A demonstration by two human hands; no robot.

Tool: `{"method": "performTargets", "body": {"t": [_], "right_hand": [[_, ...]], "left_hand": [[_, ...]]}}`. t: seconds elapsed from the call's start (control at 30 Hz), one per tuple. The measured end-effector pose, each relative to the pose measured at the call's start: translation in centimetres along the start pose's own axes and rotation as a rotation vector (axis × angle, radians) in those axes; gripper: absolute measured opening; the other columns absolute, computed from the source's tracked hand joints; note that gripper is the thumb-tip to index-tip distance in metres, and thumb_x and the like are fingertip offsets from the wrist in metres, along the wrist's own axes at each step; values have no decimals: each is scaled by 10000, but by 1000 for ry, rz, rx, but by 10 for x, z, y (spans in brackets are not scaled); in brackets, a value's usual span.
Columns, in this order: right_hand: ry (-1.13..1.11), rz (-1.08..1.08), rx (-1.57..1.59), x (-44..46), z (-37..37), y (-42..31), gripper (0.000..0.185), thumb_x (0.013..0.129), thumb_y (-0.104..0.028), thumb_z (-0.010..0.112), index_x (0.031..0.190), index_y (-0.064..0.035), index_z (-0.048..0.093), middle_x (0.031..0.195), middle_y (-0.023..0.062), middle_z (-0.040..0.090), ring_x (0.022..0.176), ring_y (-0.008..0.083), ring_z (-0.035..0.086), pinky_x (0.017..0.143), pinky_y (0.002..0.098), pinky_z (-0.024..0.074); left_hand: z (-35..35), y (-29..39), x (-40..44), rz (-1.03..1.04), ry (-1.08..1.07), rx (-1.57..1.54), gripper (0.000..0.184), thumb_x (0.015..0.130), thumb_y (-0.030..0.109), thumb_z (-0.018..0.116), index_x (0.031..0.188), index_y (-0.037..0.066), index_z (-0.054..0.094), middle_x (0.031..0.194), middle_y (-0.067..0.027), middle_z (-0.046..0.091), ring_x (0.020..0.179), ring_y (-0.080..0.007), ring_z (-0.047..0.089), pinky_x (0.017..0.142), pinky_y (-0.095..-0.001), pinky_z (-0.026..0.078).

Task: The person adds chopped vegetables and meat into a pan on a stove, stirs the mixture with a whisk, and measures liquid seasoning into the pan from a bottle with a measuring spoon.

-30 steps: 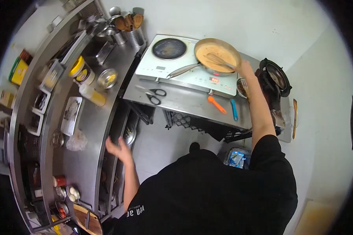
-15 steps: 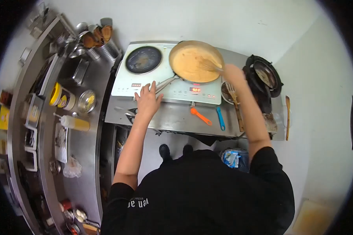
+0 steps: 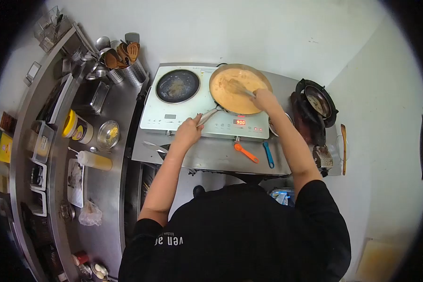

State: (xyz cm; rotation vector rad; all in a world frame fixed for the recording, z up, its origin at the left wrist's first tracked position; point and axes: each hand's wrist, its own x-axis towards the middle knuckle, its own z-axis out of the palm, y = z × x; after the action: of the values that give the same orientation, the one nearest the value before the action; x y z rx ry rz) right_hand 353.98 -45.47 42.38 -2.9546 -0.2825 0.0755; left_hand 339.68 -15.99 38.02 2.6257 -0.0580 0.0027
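Observation:
A wide frying pan full of creamy orange sauce sits on the right plate of a white double induction cooker. My left hand is closed around the end of the pan's metal handle. With my right hand I grip a whisk, its wires dipped in the sauce toward the middle of the pan. The cooker's red display reads 900. The left plate is dark and stained, with no pan on it.
Orange and blue measuring spoons lie before the cooker. A black burner with a small pan stands right. Along the left counter are a utensil holder, a glass bowl, a squeeze bottle and a yellow-lidded tub.
My left hand, open above the cooker's front edge before, has closed on the pan handle. My right hand has moved left with the whisk, across the sauce. The camera view has shifted slightly.

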Motion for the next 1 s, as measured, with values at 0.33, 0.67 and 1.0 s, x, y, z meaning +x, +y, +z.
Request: {"method": "performTargets", "body": {"t": [0.33,0.67,1.0], "right_hand": [[-25,60,-115,-8,-10,-6,301,850,-341,620,1019,-105,700,959,175,684,894,359,656,787,454,518],[-23,46,-110,-30,-23,1,365,872,-374,583,937,-33,696,891,209,682,847,367,666,755,461,525],[-27,112,-74,-31,-14,16,349,849,-370,614,992,-61,691,922,201,679,878,362,658,767,458,519]], "left_hand": [[1,3,-1,-2,-39,-62,483,883,254,595,1344,133,517,963,-278,633,906,-421,627,830,-475,487],[4,-1,0,10,-15,-116,495,886,256,591,1363,159,498,952,-289,637,916,-437,619,837,-468,483],[-1,7,-3,-11,-59,-101,480,881,237,597,1343,133,519,921,-274,643,904,-428,626,823,-476,496]]}}
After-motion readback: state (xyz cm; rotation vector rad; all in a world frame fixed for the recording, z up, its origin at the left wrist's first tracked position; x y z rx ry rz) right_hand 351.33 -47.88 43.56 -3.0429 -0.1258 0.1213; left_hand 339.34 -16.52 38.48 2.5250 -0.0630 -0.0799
